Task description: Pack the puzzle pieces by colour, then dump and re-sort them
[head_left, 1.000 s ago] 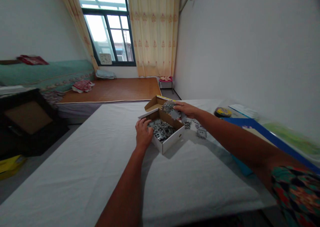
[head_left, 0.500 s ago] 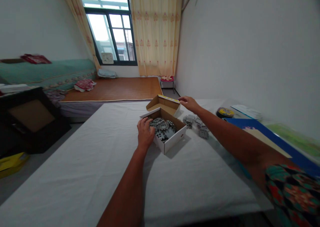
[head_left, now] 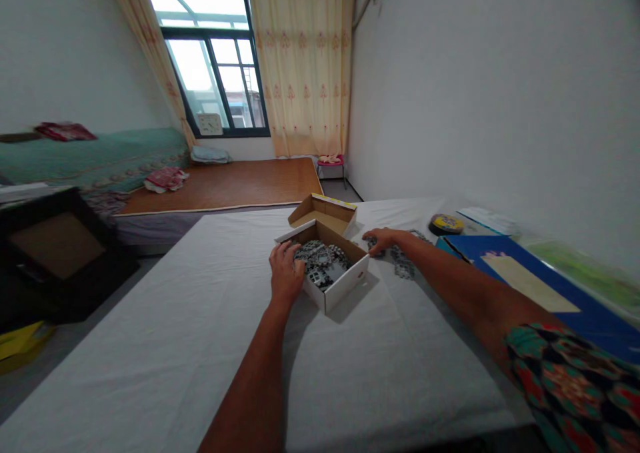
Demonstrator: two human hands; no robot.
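Note:
An open white cardboard box stands on the white-covered table, its brown-lined lid tilted back behind it. Small grey patterned pieces fill the box. My left hand grips the box's left wall, fingers over the rim and thumb inside. To the right of the box, my right hand reaches down with bent fingers over more grey pieces lying on the cloth. Its fingertips are at the nearest of these pieces; whether they grip one is unclear.
At the right lie a round black-and-yellow container, a blue folder and clear plastic packaging. A dark cabinet is at the left. Beyond the table are a low bed and a stool.
My right hand has left the lid's right edge and moved down to the loose grey pieces. My left hand stays on the box wall. The view has shifted slightly.

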